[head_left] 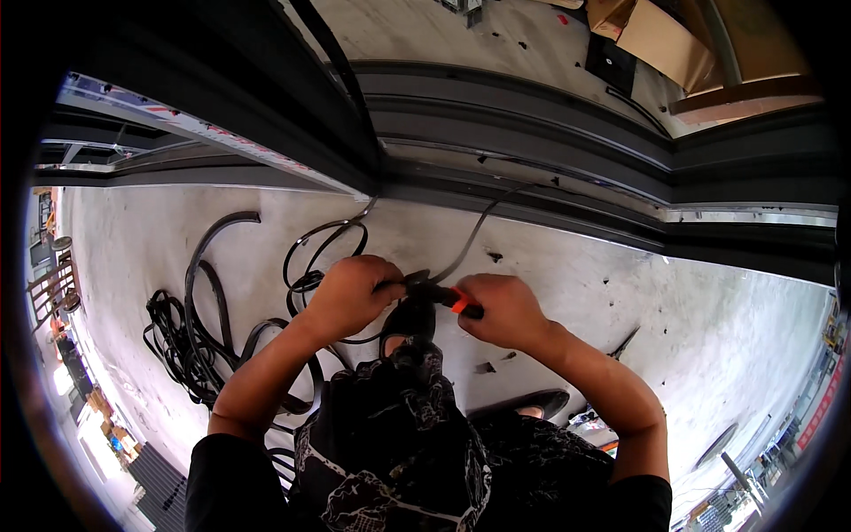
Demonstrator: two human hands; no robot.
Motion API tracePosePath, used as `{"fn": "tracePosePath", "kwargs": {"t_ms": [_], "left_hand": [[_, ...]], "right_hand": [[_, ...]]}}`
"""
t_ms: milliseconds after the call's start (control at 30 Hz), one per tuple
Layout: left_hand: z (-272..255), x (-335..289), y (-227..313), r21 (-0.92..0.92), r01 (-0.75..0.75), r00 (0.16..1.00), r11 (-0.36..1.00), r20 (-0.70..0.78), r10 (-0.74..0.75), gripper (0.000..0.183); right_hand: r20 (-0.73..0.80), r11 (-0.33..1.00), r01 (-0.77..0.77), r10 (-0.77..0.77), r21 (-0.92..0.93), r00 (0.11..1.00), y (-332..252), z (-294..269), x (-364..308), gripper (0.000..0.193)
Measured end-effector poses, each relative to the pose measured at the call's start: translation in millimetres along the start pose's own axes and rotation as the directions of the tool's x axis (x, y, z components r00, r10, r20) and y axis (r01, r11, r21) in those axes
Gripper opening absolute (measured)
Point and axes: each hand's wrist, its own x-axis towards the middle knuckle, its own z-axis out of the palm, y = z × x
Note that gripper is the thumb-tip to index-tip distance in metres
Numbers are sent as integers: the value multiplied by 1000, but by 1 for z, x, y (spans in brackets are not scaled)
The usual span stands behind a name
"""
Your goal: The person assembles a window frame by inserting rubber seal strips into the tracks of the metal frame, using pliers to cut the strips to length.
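Both hands meet in front of my knees, above my shoe (410, 319). My right hand (503, 310) is closed round a dark hand tool (463, 302) with an orange-red part; its exact kind cannot be made out. The fingers of my left hand (353, 294) pinch the end of a black rubber-like strip (467, 246), close against the tool's head. From there the strip curves up and away to the dark metal frame (532, 115). What lies between the fingertips is partly hidden.
Loops of black strip (199, 346) lie tangled on the pale concrete floor at left, with thinner coils (326, 244) nearer the frame. A dark beam (239, 80) crosses the upper left. Cardboard (669, 44) stands beyond the frame. Small black scraps (485, 367) dot the floor.
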Motion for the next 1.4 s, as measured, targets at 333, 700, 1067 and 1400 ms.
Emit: {"fn": "tracePosePath", "kwargs": {"t_ms": [333,700,1067,1400], "left_hand": [[-28,-32,-113,568,347,932,746,-116,-345,23],[30,40,-53,181,122,967,976,-245,-75,30],[81,48,-85,-727,179,917,663,-121,-381,39],[54,40,-92,-691,44,913,721,-265,-310,29]], "right_hand": [[22,931,3,6,-365,1000,34,34,9,34],[40,618,358,-467,-700,883,48,20,62,24],[-377,830,81,-335,-552,863,22,6,105,16],[-412,923,42,-211,-382,887,13,11,161,11]]}}
